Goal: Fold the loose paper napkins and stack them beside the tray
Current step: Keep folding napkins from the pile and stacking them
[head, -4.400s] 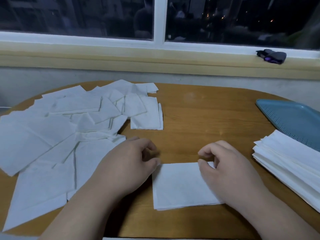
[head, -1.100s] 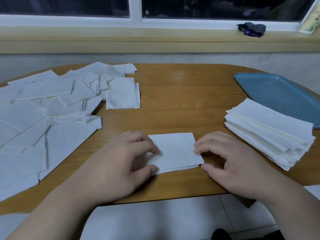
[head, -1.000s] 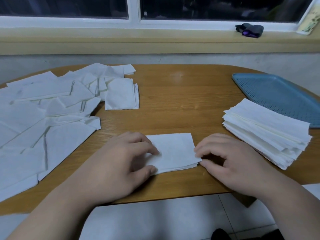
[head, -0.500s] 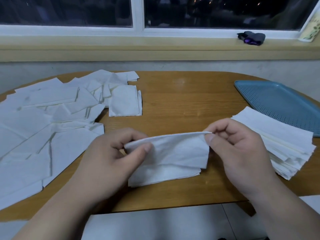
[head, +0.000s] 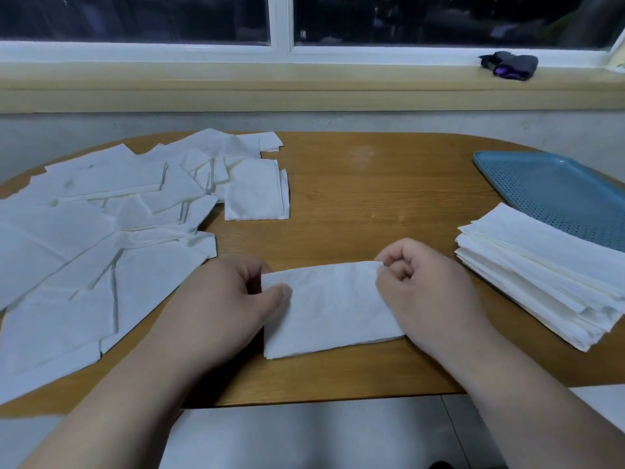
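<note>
At nine o'clock on the wooden table point(head: 372, 184), loose napkins point(head: 101, 248) lie scattered. At six, the left hand point(head: 223, 306) pinches the left edge of the folded napkin point(head: 331, 306); the right hand point(head: 429, 299) pinches its far right corner. At three sits the folded stack point(head: 541, 272), just beside the blue tray point(head: 558, 191) at two.
</note>
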A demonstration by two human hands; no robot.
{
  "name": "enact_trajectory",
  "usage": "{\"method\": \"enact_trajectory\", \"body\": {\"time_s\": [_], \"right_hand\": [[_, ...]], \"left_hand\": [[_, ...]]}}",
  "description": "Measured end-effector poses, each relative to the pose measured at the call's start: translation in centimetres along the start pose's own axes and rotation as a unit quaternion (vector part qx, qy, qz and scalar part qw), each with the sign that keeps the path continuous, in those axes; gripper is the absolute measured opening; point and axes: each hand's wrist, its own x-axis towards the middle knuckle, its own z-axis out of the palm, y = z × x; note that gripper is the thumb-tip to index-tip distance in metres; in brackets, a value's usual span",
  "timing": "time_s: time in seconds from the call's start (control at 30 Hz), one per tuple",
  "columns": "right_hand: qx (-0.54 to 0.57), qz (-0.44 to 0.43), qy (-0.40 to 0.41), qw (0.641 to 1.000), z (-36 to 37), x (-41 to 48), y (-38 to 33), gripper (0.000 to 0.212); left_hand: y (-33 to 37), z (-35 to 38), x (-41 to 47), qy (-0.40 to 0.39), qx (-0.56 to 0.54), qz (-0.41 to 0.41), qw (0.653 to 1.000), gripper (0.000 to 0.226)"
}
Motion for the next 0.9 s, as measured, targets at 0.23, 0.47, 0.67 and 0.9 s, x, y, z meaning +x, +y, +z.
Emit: {"method": "enact_trajectory", "body": {"time_s": [0.23,0.47,0.67,0.9], "right_hand": [[-0.155,-0.05,-0.006,0.987,0.6,-0.2,0.2,0.022],[-0.139,-0.19,-0.071,0.969,0.5,-0.7,0.3,0.026],[-0.166,-0.207,-0.12,0.957,0.1,-1.0,1.0,0.036],[-0.256,-0.129,-0.087,0.954,-2.3,-2.3,1.6,0.033]], "left_hand": [[-0.2,0.3,0.3,0.02,0.131,0.009,0.991,0.024],[-0.8,0.0,0.2,0.035,0.075,0.043,0.996,0.021],[-0.3,0.7,-0.1,0.009,0.077,0.121,0.99,0.012],[0.9,2.5,-0.1,-0.043,0.087,0.213,0.972,0.016]]}}
